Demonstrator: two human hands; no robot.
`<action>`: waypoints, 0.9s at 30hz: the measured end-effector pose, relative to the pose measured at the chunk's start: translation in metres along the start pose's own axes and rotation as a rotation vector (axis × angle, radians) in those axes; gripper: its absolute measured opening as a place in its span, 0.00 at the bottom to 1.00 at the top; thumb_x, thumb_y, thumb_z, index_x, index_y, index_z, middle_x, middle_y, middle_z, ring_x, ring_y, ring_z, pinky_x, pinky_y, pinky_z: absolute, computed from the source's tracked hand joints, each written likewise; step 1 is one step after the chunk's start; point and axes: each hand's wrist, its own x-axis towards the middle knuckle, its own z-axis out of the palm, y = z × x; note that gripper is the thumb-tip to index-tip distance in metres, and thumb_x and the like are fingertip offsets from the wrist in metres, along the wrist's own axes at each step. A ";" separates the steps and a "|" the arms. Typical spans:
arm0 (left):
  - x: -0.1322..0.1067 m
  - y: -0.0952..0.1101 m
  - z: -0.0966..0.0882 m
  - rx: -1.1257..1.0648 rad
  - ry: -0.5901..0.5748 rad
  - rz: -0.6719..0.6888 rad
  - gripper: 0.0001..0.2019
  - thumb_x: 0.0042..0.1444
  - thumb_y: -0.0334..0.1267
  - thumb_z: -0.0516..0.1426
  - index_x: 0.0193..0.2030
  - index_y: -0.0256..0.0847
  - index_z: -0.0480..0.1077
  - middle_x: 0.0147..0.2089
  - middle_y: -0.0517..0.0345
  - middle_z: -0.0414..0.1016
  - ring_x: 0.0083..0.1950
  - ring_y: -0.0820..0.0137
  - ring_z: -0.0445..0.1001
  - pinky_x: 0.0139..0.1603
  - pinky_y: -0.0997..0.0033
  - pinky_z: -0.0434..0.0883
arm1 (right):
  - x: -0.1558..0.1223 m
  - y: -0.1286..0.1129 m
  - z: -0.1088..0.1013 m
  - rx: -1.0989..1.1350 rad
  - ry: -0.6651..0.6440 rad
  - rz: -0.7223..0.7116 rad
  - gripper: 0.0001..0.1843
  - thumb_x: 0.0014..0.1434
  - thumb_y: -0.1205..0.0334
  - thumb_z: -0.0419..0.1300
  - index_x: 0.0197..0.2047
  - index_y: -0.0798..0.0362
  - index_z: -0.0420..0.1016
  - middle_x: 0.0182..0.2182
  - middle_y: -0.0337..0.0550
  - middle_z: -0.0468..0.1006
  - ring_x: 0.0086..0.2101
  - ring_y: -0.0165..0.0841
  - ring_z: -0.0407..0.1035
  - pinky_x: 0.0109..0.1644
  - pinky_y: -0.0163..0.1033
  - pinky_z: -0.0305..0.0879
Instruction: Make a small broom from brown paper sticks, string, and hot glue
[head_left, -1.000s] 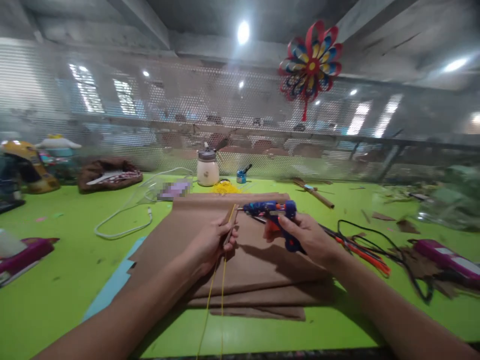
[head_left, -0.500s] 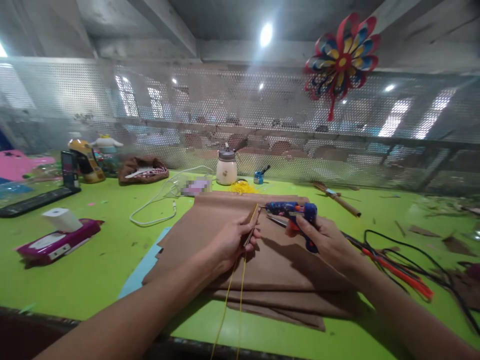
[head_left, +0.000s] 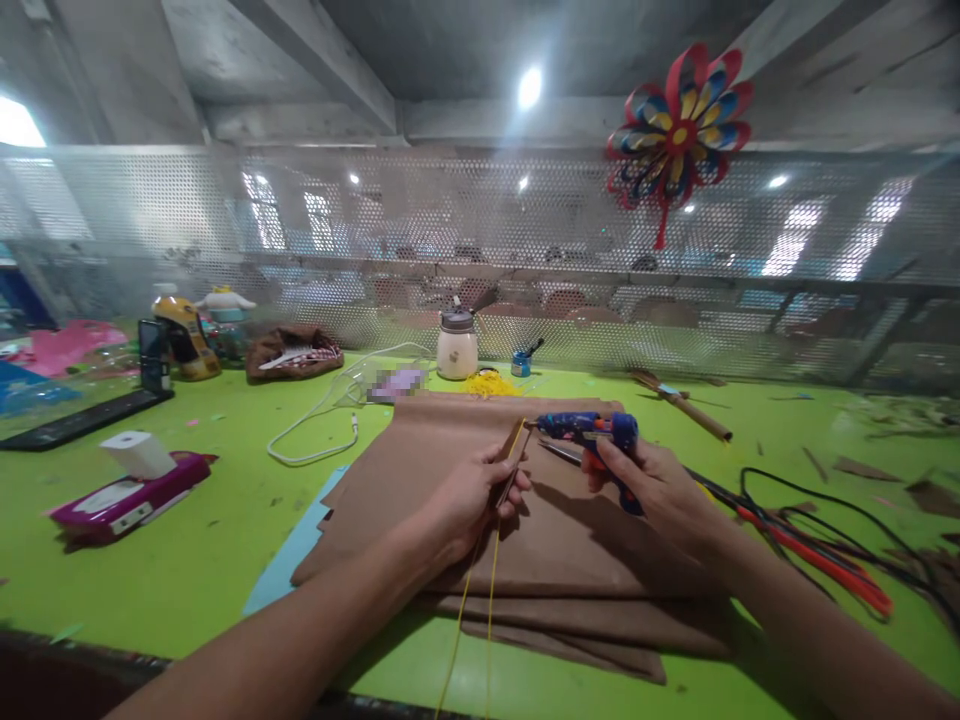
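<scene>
Between the fingers of my left hand (head_left: 484, 495) is a narrow brown paper strip (head_left: 514, 462), tilted upward. A thin yellow string (head_left: 493, 580) runs along it and hangs in two lengths past the table's front edge. My right hand (head_left: 649, 485) is wrapped round the grip of a dark blue glue gun (head_left: 589, 428). The gun's nozzle points left and meets or nearly meets the strip's upper end; I cannot tell if it touches. Beneath both hands lies a stack of brown paper sheets (head_left: 427, 440). Metal blades (head_left: 562, 453) show under the gun.
Red-handled tool (head_left: 825, 565) and black cable (head_left: 780, 480) lie at right. Behind the paper stand a white jar (head_left: 457, 350), yellow shreds (head_left: 491, 384) and a small blue pot (head_left: 522, 362). A purple power strip (head_left: 131, 495) with a white plug, and a white cable (head_left: 311, 460), are at left.
The whole view has shifted slightly down and right. Both hands keep their hold, with the glue gun's nozzle still at the top of the strip.
</scene>
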 end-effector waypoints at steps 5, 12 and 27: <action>0.000 0.001 0.000 -0.006 -0.012 0.014 0.07 0.56 0.28 0.51 0.42 0.33 0.65 0.28 0.55 0.67 0.21 0.80 0.62 0.19 0.82 0.55 | -0.003 -0.005 0.001 -0.032 -0.034 -0.020 0.24 0.61 0.45 0.47 0.26 0.53 0.71 0.24 0.45 0.73 0.27 0.33 0.65 0.34 0.37 0.63; -0.001 0.004 0.002 -0.024 0.004 0.015 0.08 0.57 0.27 0.50 0.43 0.32 0.65 0.28 0.55 0.67 0.22 0.80 0.63 0.20 0.83 0.55 | -0.005 -0.005 0.001 -0.024 -0.041 0.027 0.24 0.62 0.45 0.46 0.27 0.54 0.69 0.24 0.45 0.72 0.27 0.33 0.65 0.32 0.38 0.62; -0.001 0.002 0.001 -0.016 0.015 0.009 0.07 0.57 0.27 0.50 0.42 0.31 0.65 0.27 0.55 0.67 0.21 0.81 0.62 0.18 0.84 0.54 | 0.001 0.011 -0.002 0.058 0.008 0.045 0.24 0.61 0.44 0.47 0.29 0.55 0.70 0.23 0.44 0.72 0.24 0.31 0.65 0.26 0.35 0.61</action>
